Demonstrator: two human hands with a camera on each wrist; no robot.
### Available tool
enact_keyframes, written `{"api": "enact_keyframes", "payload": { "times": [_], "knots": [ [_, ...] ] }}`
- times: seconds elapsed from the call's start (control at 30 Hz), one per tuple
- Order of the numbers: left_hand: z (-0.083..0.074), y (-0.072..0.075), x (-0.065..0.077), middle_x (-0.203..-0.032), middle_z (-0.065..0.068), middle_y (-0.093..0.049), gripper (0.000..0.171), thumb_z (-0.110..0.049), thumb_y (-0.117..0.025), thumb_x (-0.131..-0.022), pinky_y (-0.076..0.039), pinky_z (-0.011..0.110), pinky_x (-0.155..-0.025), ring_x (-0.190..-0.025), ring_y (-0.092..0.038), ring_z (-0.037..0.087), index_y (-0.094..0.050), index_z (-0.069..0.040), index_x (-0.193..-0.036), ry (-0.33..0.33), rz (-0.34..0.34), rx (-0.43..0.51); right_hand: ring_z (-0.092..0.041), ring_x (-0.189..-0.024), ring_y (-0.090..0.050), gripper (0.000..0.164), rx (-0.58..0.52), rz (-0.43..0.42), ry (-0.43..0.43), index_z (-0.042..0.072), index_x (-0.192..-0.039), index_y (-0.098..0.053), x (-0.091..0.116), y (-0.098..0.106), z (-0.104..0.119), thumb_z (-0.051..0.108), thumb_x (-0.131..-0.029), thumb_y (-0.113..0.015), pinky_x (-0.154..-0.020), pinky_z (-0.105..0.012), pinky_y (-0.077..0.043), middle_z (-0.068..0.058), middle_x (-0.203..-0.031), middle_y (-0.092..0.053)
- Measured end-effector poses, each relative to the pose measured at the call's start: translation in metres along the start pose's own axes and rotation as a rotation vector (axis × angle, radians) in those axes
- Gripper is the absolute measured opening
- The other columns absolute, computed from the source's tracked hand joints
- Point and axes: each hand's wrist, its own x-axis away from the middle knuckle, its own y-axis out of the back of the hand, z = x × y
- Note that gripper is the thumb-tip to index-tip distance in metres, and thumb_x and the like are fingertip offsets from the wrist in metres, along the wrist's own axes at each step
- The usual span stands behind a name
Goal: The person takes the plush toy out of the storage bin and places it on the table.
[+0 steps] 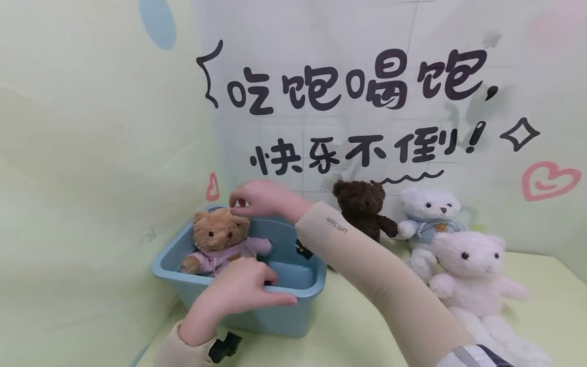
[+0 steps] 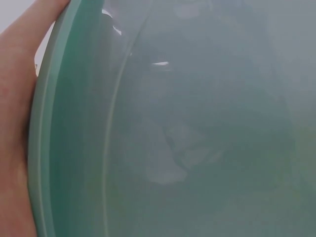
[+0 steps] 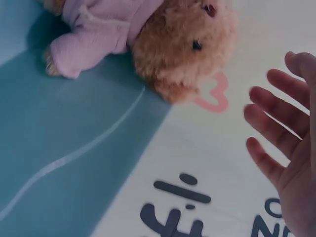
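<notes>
A tan teddy bear (image 1: 215, 233) in a lilac hoodie sits in the left part of a blue plastic tub (image 1: 270, 321), its head above the rim. My left hand (image 1: 243, 285) grips the tub's near rim, fingers over the inside and thumb along the outside. In the left wrist view the tub's smooth wall (image 2: 197, 123) fills most of the picture. Above the bear's head hovers my right hand (image 1: 266, 198), holding nothing. The right wrist view shows its fingers (image 3: 276, 126) spread loosely, apart from the bear.
Right of the tub, a dark brown bear (image 1: 364, 206) sits against the wall, partly behind my right sleeve. Beside it are a white bear (image 1: 428, 206) in a blue top and a pale pink-white bear (image 1: 472, 275). A lettered backdrop (image 1: 339, 30) rises behind the pale green table (image 1: 353, 326).
</notes>
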Motion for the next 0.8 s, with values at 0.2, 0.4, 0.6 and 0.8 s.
{"api": "enact_keyframes", "payload": {
  "times": [0.2, 0.4, 0.6, 0.8],
  "knots": [
    [0.001, 0.000, 0.001, -0.039, -0.015, -0.022, 0.057, -0.076, -0.044, -0.067, -0.023, 0.024, -0.036, -0.033, -0.026, 0.004, -0.035, -0.024, -0.046, 0.008, 0.003, -0.002, -0.006, -0.082, -0.052, 0.024, 0.124, -0.061, 0.050, 0.018, -0.106, -0.061, -0.023, -0.025, 0.005, 0.030, -0.087, -0.051, -0.073, -0.021, -0.039, 0.003, -0.097, -0.058],
    [-0.001, -0.001, -0.002, -0.040, -0.015, -0.024, 0.055, -0.074, -0.044, -0.068, -0.025, 0.023, -0.037, -0.033, -0.029, 0.005, -0.036, -0.024, -0.048, -0.009, 0.025, 0.036, -0.004, -0.085, -0.052, 0.023, 0.034, -0.144, 0.011, 0.016, -0.106, -0.061, -0.027, -0.045, -0.001, 0.028, -0.087, -0.053, -0.074, -0.017, -0.040, 0.004, -0.098, -0.057],
    [-0.001, 0.001, -0.004, -0.040, -0.014, -0.022, 0.055, -0.075, -0.043, -0.068, -0.023, 0.023, -0.037, -0.033, -0.025, 0.005, -0.036, -0.024, -0.048, -0.008, 0.031, 0.034, -0.008, -0.111, -0.042, 0.049, -0.088, -0.187, -0.045, 0.018, -0.129, -0.043, -0.024, -0.058, -0.012, 0.040, -0.086, -0.052, -0.090, -0.022, -0.033, 0.002, -0.125, -0.045],
    [0.002, -0.001, -0.001, -0.039, -0.015, -0.022, 0.054, -0.075, -0.044, -0.068, -0.022, 0.023, -0.036, -0.033, -0.024, 0.005, -0.037, -0.025, -0.047, 0.007, 0.028, 0.032, -0.012, -0.128, -0.020, 0.098, -0.070, -0.161, -0.031, 0.023, -0.141, -0.016, -0.027, -0.075, -0.013, 0.070, -0.064, -0.055, -0.097, -0.033, -0.027, 0.000, -0.145, -0.014]
  ]
}}
